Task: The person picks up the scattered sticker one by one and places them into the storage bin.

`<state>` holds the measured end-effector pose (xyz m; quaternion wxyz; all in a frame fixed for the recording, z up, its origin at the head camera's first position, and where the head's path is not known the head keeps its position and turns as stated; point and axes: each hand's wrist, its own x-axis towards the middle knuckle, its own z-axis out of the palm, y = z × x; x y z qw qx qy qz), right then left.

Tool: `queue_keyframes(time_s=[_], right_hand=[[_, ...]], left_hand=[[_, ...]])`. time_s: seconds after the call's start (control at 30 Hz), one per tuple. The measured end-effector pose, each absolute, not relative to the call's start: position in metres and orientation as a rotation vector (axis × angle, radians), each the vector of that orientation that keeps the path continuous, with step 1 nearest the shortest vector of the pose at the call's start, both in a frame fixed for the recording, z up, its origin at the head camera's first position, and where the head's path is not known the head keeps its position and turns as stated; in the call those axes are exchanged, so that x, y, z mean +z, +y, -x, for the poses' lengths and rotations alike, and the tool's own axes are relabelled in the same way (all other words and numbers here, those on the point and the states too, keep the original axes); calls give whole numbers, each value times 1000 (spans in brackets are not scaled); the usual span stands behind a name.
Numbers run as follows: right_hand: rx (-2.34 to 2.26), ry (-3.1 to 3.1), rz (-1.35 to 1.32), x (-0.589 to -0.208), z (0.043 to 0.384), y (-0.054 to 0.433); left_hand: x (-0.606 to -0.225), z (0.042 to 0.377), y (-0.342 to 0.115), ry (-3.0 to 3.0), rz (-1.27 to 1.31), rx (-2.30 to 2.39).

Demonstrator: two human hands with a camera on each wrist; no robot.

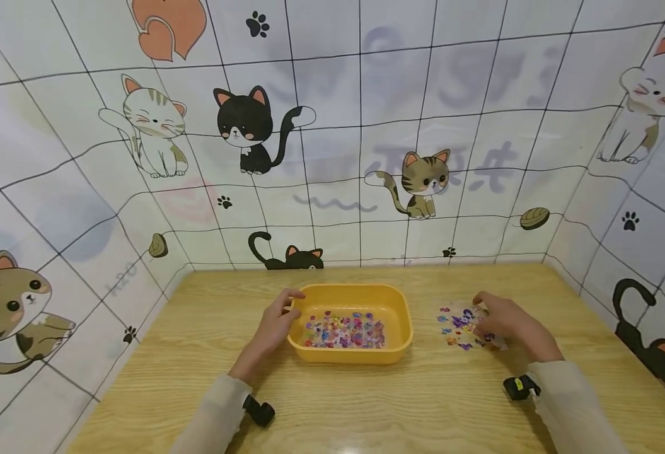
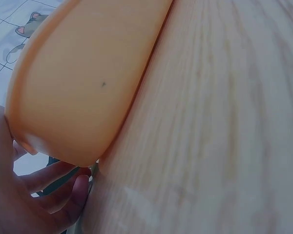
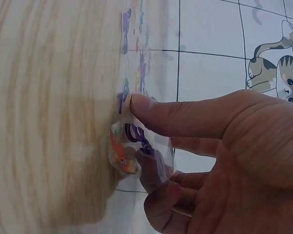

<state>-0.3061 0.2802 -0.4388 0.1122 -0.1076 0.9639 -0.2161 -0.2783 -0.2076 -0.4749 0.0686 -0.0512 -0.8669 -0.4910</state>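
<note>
A yellow plastic basin (image 1: 349, 356) sits on the table, with many small colourful stickers (image 1: 343, 331) spread over its bottom. My left hand (image 1: 277, 321) holds the basin's left side; the left wrist view has the fingers (image 2: 53, 204) curled beside its outer wall (image 2: 83, 83). To the basin's right lies a clear sticker sheet (image 1: 459, 323) printed with purple, orange and blue figures. My right hand (image 1: 505, 320) pinches the sheet's near right part. In the right wrist view the thumb (image 3: 180, 114) presses on top, and fingertips show through the transparent film (image 3: 119, 151) beneath.
The wood-grain table (image 1: 332, 403) extends around the basin and sheet. A white gridded cloth with cartoon cats (image 1: 247, 129) encloses the back and both sides. Black wrist cameras (image 1: 260, 411) are strapped over the light sleeves (image 1: 573, 403).
</note>
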Motion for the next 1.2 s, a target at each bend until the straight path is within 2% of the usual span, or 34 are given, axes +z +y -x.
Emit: queue_keyframes(time_s=[1.2], right_hand=[[-853,2658,262,-441,299,283]], left_hand=[[-474,276,-207,-2623,169,-1466]])
